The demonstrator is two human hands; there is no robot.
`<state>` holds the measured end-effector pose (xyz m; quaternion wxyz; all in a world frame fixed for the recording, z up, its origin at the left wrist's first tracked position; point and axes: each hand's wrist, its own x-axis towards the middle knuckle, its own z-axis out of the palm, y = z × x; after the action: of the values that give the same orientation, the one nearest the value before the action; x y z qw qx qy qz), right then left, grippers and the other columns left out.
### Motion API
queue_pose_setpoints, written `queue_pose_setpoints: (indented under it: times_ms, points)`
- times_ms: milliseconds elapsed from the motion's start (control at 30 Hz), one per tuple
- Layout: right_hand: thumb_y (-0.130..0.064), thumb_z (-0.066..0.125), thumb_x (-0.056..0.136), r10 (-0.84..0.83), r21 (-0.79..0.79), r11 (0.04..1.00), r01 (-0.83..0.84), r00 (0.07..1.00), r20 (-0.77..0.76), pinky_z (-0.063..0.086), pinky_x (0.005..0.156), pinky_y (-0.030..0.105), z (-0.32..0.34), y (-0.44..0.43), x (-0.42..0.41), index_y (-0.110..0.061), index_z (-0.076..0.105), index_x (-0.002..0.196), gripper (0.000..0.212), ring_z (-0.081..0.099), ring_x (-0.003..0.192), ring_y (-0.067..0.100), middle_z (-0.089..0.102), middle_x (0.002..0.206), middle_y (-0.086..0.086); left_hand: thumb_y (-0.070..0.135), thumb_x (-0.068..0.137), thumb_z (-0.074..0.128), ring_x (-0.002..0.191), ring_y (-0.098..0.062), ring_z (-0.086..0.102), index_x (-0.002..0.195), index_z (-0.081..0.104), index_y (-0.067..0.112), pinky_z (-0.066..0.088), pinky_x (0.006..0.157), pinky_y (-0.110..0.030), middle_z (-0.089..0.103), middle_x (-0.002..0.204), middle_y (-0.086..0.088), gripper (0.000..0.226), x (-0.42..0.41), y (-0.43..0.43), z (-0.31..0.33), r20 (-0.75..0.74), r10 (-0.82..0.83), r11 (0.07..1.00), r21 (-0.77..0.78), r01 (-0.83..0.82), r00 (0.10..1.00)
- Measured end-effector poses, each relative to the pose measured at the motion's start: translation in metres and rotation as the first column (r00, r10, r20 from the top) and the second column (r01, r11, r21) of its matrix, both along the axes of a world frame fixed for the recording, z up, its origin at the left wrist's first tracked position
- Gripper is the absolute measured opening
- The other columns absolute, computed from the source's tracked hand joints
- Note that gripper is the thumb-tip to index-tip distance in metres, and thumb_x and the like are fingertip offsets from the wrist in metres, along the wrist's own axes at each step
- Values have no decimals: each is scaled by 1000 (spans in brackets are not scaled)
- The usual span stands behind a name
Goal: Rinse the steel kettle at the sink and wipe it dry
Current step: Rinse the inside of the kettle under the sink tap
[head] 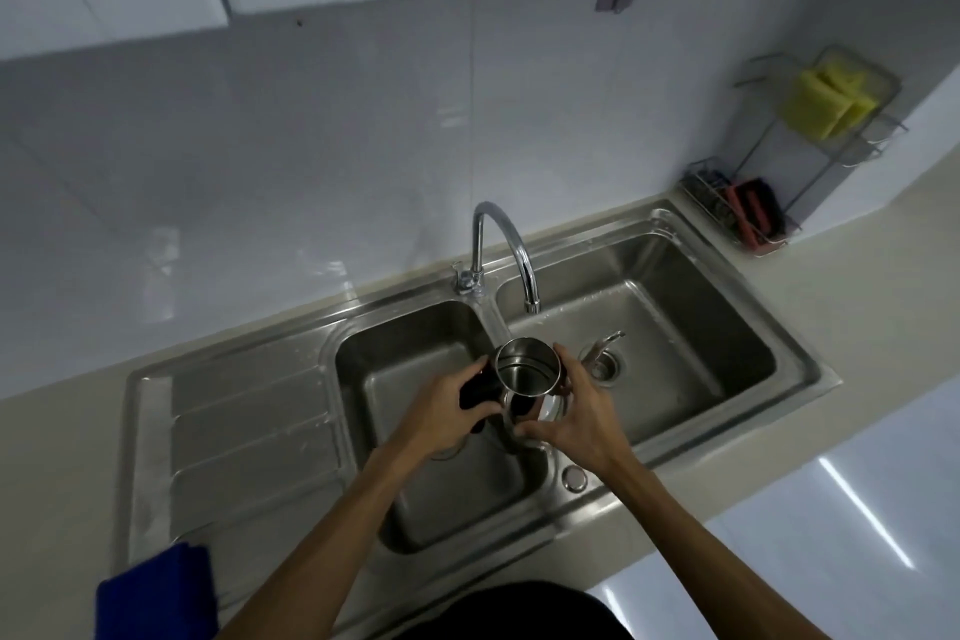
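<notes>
The steel kettle [525, 370] is held upright over the divider between the two sink basins, its mouth open toward me and no lid on it. My left hand [447, 418] grips its black handle on the left side. My right hand [574, 418] wraps around the kettle's right side and lower body. The chrome faucet [511, 252] arches over the right basin just behind the kettle; I see no water running from it. A folded blue cloth [156, 592] lies at the near left edge of the drainboard.
The double steel sink [727, 307] has a ribbed drainboard [244, 431] on the left. A drain plug [602, 343] stands in the right basin. A wire rack [810, 146] with yellow sponges and a red-black scrubber stands at the back right corner. Beige counter surrounds the sink.
</notes>
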<state>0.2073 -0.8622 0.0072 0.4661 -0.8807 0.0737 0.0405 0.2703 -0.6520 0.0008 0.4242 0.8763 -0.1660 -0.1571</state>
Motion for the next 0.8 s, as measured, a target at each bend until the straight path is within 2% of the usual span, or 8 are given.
queue_pose_setpoints:
  times_ms: [67,167,267,400,500,633,733,800]
  points:
    - [-40,96,50,-3,-14,1000,3,1000,-2,40,95,10,-4,-6,11,-23,28,152,124,58,118,6,54,141,-4,28,80,80,119,-17,61,144,49,21,46,102,-28,66,130,-5,71,13,-7,-1,5,-16,1000,-1,16,1000]
    - [-38,97,50,-7,-9,1000,8,1000,3,34,88,-3,-9,-13,28,-24,31,150,121,57,112,0,55,134,-10,23,81,80,115,-18,62,143,50,21,48,100,-32,68,125,-6,70,29,-16,-3,14,-21,1000,-15,21,1000]
    - [-35,97,50,4,0,1000,-4,1000,-2,33,83,-7,-11,-17,45,-23,32,149,119,55,104,-11,57,128,-13,25,81,79,116,-18,62,144,48,23,48,99,-31,68,126,-6,70,43,-21,-7,12,-13,1000,0,13,1000]
    - [-33,97,50,20,-24,1000,-20,1000,7,31,88,-7,-16,-22,63,-21,34,147,117,56,112,-1,59,132,-7,24,81,79,118,-17,62,144,49,19,49,102,-35,67,129,-5,70,58,-25,-12,-3,10,1000,1,-10,1000]
    - [-36,97,50,39,-45,998,-38,999,8,32,91,-5,-20,-23,72,-24,33,147,117,56,114,1,58,135,-5,22,81,79,115,-16,64,143,50,19,51,100,-34,69,126,-4,69,65,-27,-13,-16,22,1000,-8,-22,1000]
    - [-36,97,51,45,-50,998,-44,999,17,41,97,9,-21,-27,80,-25,33,147,116,56,114,0,58,136,-4,21,81,78,112,-14,66,143,51,22,53,97,-35,70,122,-3,67,72,-30,-15,-21,8,1000,-20,-8,1000]
    - [-32,97,51,54,-53,997,-53,998,11,36,88,-3,-24,-28,80,-21,33,147,116,56,112,0,58,135,-3,22,81,78,111,-14,66,143,51,23,54,96,-36,70,122,-3,67,73,-30,-19,-36,10,1000,-17,-11,999]
    - [-31,98,51,54,-49,997,-54,998,11,36,85,-6,-26,-28,79,-20,34,147,116,57,110,0,58,134,-5,23,81,78,111,-14,66,143,50,23,54,96,-37,70,122,-3,68,74,-29,-21,-41,8,1000,-13,-8,999]
